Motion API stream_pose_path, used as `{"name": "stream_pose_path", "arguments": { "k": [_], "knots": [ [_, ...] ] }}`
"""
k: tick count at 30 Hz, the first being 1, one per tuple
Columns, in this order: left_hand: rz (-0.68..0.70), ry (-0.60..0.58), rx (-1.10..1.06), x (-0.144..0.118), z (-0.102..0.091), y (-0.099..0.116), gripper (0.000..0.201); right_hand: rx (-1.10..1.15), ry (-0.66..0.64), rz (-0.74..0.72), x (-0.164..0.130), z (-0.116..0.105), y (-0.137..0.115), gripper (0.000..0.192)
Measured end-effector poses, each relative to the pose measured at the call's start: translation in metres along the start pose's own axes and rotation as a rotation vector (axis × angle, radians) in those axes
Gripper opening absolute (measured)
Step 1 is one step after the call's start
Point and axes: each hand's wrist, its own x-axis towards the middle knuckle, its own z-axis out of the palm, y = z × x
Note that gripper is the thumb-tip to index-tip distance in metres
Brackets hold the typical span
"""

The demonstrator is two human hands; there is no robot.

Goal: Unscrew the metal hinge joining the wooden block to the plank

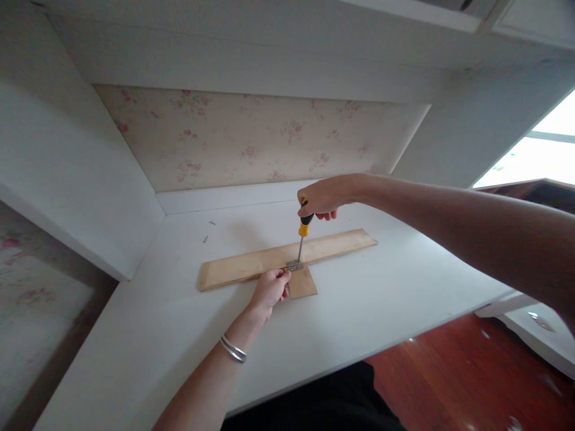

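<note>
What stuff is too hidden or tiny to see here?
In the head view:
Part of the screwdriver: covered by the right hand.
Its tip: too small to tell what it touches on the metal plate.
Left edge of the short board: partly behind the left hand.
Two metal bits: too small to show any threads.

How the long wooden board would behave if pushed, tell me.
The long wooden board is probably stiff, being straight, solid-looking wood. Lying flat on its broad face, it seems unlikely to roll or tip. It may slide fairly easily, as the white surface looks smooth.
</note>
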Motion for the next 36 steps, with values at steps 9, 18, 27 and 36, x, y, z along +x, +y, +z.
{"name": "stream_pose_path", "arguments": {
  "k": [9, 18, 27, 36],
  "knots": [
    [-0.007, 0.036, -0.018, -0.003, 0.001, 0.001, 0.022, 0.137, 0.098, 0.044, -0.006, -0.001, -0.012, 0.019],
    [-0.001, 0.050, -0.019, -0.004, 0.000, 0.002, 0.022, -0.325, 0.025, 0.072, -0.001, -0.004, -0.033, 0.039],
    [-0.020, 0.029, -0.113, -0.007, -0.005, 0.003, 0.017, -0.558, 0.023, -0.316, 0.002, -0.005, -0.031, 0.032],
    [-0.021, 0.034, -0.136, -0.008, -0.007, 0.002, 0.018, -0.583, -0.143, -0.095, 0.001, -0.011, -0.036, 0.048]
  ]
}}
